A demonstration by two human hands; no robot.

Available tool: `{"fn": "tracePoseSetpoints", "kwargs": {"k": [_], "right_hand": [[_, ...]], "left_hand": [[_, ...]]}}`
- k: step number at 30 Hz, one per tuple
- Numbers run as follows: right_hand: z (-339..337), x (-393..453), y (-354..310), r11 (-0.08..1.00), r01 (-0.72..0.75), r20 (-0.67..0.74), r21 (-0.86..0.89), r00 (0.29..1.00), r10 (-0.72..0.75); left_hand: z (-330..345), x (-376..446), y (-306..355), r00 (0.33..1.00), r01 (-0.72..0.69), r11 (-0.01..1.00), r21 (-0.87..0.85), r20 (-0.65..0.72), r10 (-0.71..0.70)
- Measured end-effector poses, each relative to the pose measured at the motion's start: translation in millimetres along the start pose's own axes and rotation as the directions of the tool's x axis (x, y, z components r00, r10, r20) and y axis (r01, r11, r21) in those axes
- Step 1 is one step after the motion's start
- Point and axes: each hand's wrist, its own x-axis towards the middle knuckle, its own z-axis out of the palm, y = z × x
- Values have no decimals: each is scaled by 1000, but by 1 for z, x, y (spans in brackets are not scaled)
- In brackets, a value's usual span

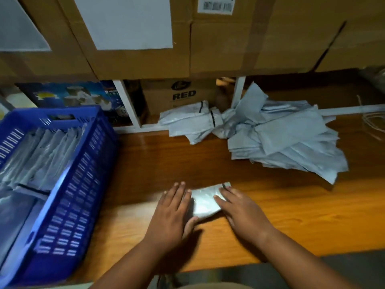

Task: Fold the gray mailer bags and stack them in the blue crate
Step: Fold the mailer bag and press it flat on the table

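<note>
I look down on a wooden bench (270, 205), glossy and orange-brown, with stacked cardboard boxes (218, 44) overhanging its back edge and white shelf uprights (127, 103) below them. Near the front edge, at the middle, a folded gray mailer bag (205, 202) lies flat under my hands. My left hand (173, 213) presses its left side with straight fingers, thumb tucked against the bag's near edge. My right hand (239, 209) lies flat on its right side, fingers spread and straight; neither hand grips anything.

At the left edge stands the blue crate (68, 197), its slotted wall close beside my left hand, with folded gray bags (41, 151) stacked upright inside. Toward the back right corner sprawls a loose pile of unfolded mailer bags (277, 136), well apart from my hands; a smaller bunch (189, 119) lies at the back edge just left of it. Thin wire loops (373, 119) sit at the far right.

A box under the shelf reads "RED" (184, 94). A barcode label (216, 5) on an upper box is too blurred to read.
</note>
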Motion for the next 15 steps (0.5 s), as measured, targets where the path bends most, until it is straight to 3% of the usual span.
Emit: {"fn": "tracePoseSetpoints", "kwargs": {"k": [5,11,15], "right_hand": [[8,-46,3,1000,-16,31,5,999,16],[3,-89,6,999,-46,79,2,996,46],[0,-85,-6,998,-42,187,-54,981,52]], "left_hand": [[29,-19,43,987,51,997,62,148,-60],[32,-34,61,983,74,989,128,157,-93],[32,-38,61,972,140,983,122,175,-160]]}}
